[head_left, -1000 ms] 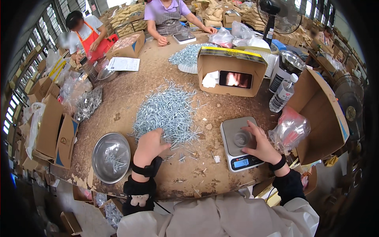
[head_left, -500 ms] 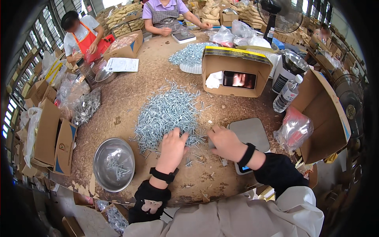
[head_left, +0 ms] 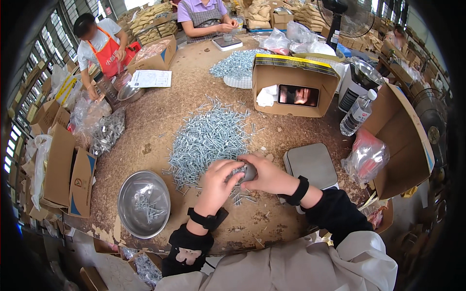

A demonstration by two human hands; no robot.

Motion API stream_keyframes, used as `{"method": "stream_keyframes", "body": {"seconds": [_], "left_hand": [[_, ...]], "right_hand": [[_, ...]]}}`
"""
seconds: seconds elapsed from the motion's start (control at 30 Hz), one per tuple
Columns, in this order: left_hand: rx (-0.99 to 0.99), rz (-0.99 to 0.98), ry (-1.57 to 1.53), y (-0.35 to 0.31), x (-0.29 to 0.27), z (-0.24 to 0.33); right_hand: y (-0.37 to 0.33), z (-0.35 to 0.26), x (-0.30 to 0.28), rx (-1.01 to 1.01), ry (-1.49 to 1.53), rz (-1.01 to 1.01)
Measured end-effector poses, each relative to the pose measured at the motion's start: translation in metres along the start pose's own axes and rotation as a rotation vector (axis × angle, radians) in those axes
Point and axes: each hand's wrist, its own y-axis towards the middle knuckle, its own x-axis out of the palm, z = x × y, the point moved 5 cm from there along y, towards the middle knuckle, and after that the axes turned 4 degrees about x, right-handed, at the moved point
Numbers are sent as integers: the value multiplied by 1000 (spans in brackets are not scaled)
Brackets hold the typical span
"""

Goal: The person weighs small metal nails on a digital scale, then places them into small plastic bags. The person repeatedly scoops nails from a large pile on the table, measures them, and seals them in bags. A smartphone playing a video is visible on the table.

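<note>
A heap of silver screws lies on the worn brown table. At its near right edge, my right hand grips a small grey metal cup. My left hand is closed at the cup's mouth, with shiny screws showing between its curled fingers. Its fingertips partly hide the opening. Several loose screws lie just below my hands. Beside my right hand rests a flat grey scale. Left of my left wrist stands a round steel bowl with a few screws inside.
A phone leans inside an open carton; a water bottle and plastic bag stand to its right. Cartons line the left edge. Two people work across the table, near a second screw heap and white scale.
My right hand has moved left from the scale's edge, and the cup now shows between my hands. My left hand has turned toward it. The far person's hands have come together.
</note>
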Motion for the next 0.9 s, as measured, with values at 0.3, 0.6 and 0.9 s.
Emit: {"method": "stream_keyframes", "body": {"seconds": [0.3,0.6,0.9], "left_hand": [[-16,235,107,2,-24,-5],[-302,-113,-199,8,30,38],[261,-126,253,39,95,108]], "right_hand": [[-25,9,-16,118,613,7],[-73,-26,-55,-71,78,213],[-117,4,-94,53,-206,299]]}}
